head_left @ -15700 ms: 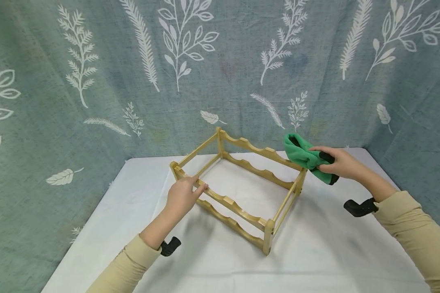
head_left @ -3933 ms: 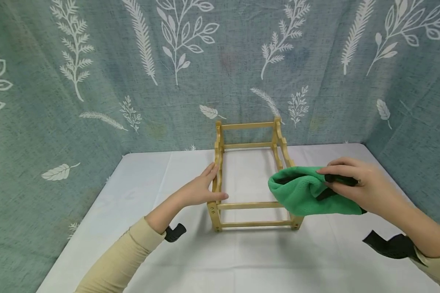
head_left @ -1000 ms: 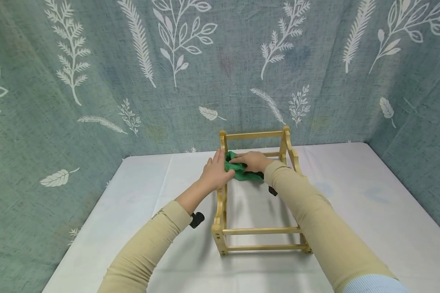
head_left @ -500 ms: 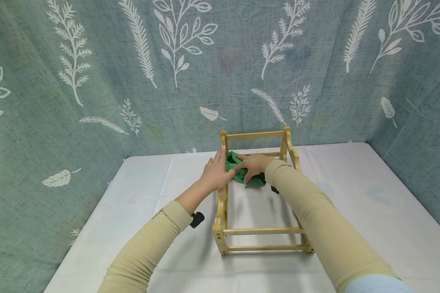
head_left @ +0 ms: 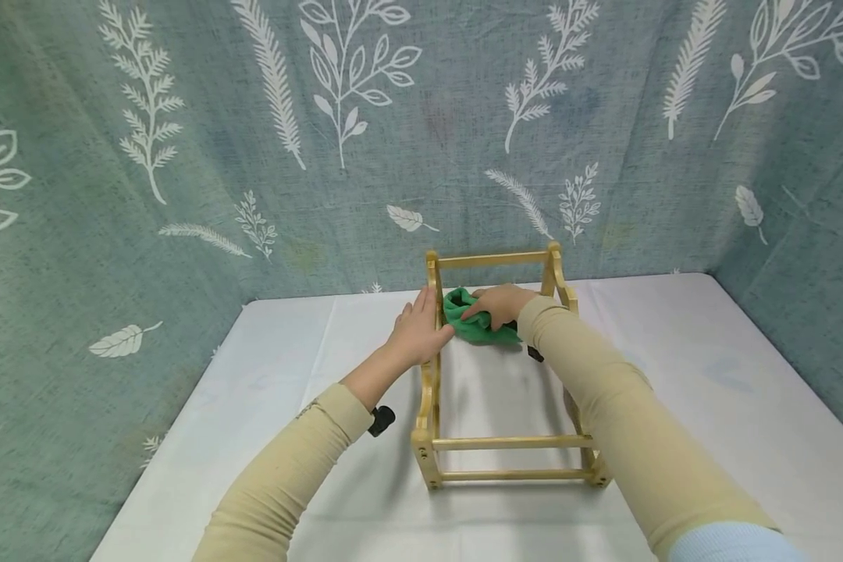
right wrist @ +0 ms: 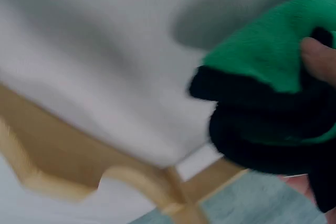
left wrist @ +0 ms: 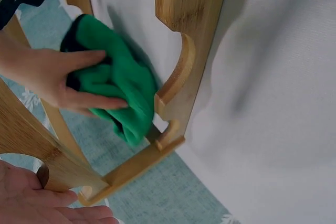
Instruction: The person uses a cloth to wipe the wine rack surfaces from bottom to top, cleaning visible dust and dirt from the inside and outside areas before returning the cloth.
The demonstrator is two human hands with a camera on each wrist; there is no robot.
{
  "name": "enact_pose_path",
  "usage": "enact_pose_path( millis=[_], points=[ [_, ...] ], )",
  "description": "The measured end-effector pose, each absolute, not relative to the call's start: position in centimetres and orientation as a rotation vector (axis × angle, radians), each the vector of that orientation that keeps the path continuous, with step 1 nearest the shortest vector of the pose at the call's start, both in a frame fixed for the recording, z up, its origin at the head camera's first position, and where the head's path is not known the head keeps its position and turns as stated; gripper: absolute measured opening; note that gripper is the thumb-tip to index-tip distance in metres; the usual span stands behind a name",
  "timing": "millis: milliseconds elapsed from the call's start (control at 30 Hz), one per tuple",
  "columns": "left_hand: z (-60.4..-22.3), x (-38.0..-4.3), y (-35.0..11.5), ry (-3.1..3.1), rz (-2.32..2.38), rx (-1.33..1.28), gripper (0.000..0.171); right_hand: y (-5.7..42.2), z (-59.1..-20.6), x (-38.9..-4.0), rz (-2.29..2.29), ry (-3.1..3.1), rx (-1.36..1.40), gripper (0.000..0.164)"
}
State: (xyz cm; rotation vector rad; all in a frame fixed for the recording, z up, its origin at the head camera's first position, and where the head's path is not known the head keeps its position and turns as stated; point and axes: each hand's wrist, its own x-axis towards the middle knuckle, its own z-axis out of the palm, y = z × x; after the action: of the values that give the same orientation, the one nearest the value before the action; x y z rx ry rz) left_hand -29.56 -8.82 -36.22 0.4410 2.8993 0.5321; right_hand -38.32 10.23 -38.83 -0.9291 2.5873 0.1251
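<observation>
A light wooden rack (head_left: 513,442) with scalloped side rails stands lengthwise on the white-covered table. My left hand (head_left: 416,332) rests on its left upper rail, fingers straight along the outer side and thumb across the top. Inside the rack's far half, my right hand (head_left: 502,303) grips a folded green cloth (head_left: 472,329) with dark edging. In the left wrist view the cloth (left wrist: 123,72) bulges out past the right hand's fingers, close to a scalloped rail. The right wrist view shows the cloth (right wrist: 262,56) bunched by the thumb, with a rack corner below it.
A blue-green curtain (head_left: 435,156) with white leaf prints hangs behind and beside the table (head_left: 274,343). The right forearm crosses over the rack's right side rail. Black wrist mounts (head_left: 382,420) stick out beneath the wrists.
The rack, angled at first, was turned lengthwise. The cloth went from outside the right rail to inside by the left rail, then slightly rightward in the last half second. The left hand stays.
</observation>
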Motion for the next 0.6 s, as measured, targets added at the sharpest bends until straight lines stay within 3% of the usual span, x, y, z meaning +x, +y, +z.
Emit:
enact_pose_path(
  millis=[467, 600],
  points=[
    [-36.2, -29.5, -8.9, 2.914, 0.561, 0.448, 0.074, 14.3, -35.2, -37.4, 0.268, 2.541, -0.645, 0.054],
    [-36.2, -29.4, -8.8, 2.925, 0.535, 0.447, 0.075, 14.0, -34.6, -37.6, 0.141, 2.491, -0.645, 0.061]
  ],
)
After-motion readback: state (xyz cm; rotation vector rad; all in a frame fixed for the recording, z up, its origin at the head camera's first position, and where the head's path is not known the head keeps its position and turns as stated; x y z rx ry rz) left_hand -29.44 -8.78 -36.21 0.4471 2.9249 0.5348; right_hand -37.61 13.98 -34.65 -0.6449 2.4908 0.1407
